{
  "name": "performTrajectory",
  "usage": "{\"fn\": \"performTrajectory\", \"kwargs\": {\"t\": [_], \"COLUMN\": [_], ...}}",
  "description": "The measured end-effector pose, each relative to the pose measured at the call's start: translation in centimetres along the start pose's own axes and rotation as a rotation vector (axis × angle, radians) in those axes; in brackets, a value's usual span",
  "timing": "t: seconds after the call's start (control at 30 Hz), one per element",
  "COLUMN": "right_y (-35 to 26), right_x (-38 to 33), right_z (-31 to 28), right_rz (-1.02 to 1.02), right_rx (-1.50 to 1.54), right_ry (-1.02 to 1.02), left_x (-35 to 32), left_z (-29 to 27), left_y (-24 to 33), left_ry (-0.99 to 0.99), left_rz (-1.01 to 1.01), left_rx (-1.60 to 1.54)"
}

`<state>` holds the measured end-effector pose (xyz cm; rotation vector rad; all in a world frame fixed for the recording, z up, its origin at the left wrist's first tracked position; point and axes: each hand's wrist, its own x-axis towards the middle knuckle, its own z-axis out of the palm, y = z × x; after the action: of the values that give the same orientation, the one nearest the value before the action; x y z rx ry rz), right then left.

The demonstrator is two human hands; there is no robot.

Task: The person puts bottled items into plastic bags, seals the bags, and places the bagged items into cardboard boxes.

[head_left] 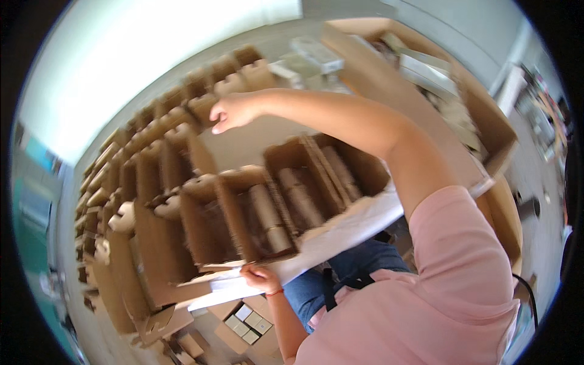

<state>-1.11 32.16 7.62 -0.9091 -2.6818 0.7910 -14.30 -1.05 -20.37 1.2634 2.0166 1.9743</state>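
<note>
My left hand (260,278), with a red cord at its wrist, is closed at the near lower edge of an open cardboard box (240,210). Inside that box lies a brown paper-wrapped roll (269,219). Similar rolls, one of them a tan roll (300,198), lie in the boxes to its right. My right arm reaches across the table, and my right hand (236,112) hovers over a bare patch of tabletop (249,143) beside the far boxes. Its fingers are curved, thumb apart, with nothing visible between them. Motion blurs the picture somewhat.
Rows of open cardboard boxes (146,170) fill the table's left and far side. A large carton (420,103) with pale small boxes stands at the right. Pale packets (313,58) sit at the far edge. Below the table, an open carton (246,322) holds several small boxes.
</note>
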Motion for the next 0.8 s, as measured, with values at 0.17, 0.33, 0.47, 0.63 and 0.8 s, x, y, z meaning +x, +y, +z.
{"fn": "performTrajectory", "kwargs": {"t": [0.17,0.33,0.47,0.63,0.8], "right_y": [-5.6,-6.5,-6.1,-4.4,-5.7], "right_x": [-21.9,-40.1,-47.1,-48.0,-50.1], "right_z": [-1.3,3.7,10.5,19.8,22.8], "right_rz": [0.040,0.121,0.305,0.412,0.423], "right_rx": [-0.138,-0.065,0.239,0.480,0.551], "right_ry": [0.020,0.571,0.805,0.876,0.826], "left_x": [0.5,0.5,-1.0,-4.6,-5.7], "left_z": [-0.5,-0.3,-0.6,0.8,6.8], "left_y": [1.0,3.1,7.7,18.4,28.6], "left_ry": [0.026,-0.032,-0.021,-0.276,-0.575], "left_rz": [-0.002,-0.083,-0.106,0.185,0.724], "left_rx": [-0.036,-0.181,-0.185,-0.189,-0.274]}}
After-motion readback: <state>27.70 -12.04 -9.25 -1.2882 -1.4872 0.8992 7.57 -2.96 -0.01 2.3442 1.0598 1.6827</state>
